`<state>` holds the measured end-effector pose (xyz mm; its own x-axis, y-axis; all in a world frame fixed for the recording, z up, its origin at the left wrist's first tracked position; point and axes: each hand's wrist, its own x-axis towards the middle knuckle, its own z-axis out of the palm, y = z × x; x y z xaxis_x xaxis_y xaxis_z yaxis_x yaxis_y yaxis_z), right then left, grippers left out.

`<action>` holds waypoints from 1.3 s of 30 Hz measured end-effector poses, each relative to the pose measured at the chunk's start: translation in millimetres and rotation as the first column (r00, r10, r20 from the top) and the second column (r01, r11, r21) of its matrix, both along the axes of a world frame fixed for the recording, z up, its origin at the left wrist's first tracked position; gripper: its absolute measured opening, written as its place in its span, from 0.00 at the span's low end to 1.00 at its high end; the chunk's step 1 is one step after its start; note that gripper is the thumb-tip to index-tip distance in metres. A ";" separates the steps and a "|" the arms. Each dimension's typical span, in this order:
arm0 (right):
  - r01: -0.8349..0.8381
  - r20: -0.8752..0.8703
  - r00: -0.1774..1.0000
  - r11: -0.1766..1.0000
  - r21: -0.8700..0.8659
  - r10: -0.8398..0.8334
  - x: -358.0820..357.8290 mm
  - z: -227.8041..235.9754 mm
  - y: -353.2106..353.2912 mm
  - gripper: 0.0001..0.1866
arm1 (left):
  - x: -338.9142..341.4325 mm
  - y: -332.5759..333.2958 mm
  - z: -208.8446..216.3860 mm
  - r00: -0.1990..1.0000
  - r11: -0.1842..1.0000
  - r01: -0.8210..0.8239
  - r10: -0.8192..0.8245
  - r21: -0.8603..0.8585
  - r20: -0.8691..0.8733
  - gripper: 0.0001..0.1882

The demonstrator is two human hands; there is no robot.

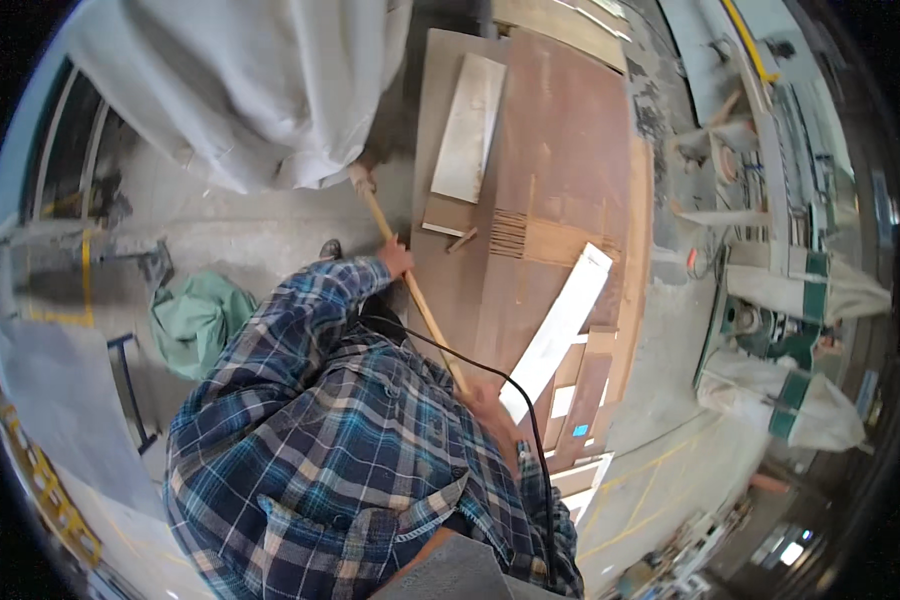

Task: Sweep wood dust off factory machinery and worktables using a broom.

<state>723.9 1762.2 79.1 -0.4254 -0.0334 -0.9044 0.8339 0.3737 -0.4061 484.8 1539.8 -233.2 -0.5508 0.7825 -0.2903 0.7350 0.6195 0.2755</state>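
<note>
A long light-brown wooden pole slants across in front of my body, from the hanging pale cloth at the top down to my right side. My left hand is closed around its middle. Lower down, my right hand grips it close to my body. The pole's far end lies against the lower edge of the pale grey cloth; what is fixed there, if anything, I cannot make out. A black cord runs over the pole and down past my right arm.
To the right, stacked brown boards carry a long white strip, a whitish panel and several offcuts. A green cloth bundle lies on the floor at left. Machinery with pale dust bags stands far right.
</note>
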 end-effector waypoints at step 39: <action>-0.618 -0.281 0.775 0.772 -0.148 0.567 -74.0 2.4 -346.4 0.24 | 145.3 -413.7 10.2 0.921 0.790 -0.389 0.348 0.475 0.175 0.06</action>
<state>649.9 1415.8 81.4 -0.4291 -0.5274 -0.7333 0.3609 0.6441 -0.6745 630.1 1126.2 -223.0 -0.8193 0.5729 0.0245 0.4435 0.6060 0.6604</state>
